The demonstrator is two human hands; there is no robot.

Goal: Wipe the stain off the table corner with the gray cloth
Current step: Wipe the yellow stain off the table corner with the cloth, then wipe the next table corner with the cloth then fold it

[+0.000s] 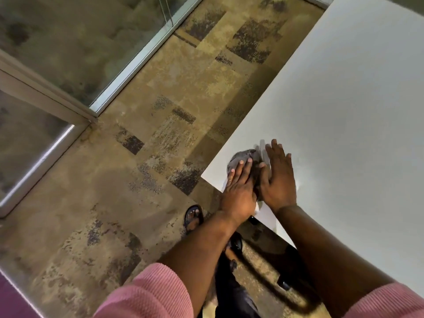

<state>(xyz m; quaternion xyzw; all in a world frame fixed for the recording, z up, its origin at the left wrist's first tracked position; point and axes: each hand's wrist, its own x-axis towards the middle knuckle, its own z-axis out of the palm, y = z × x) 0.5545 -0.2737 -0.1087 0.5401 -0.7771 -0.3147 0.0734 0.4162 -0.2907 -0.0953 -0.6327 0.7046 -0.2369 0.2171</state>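
Note:
A crumpled gray cloth lies on the near left corner of the white table. My left hand presses flat on the cloth, fingers stretched forward over it. My right hand lies flat beside it, fingers spread, its thumb touching the cloth's right side. The cloth is partly hidden under both hands. I cannot make out any stain; the spot under the cloth and hands is covered.
The table's left edge runs diagonally up to the right. Patterned beige and dark carpet covers the floor to the left. A glass partition with a metal frame stands at far left. My sandalled foot is below the table corner.

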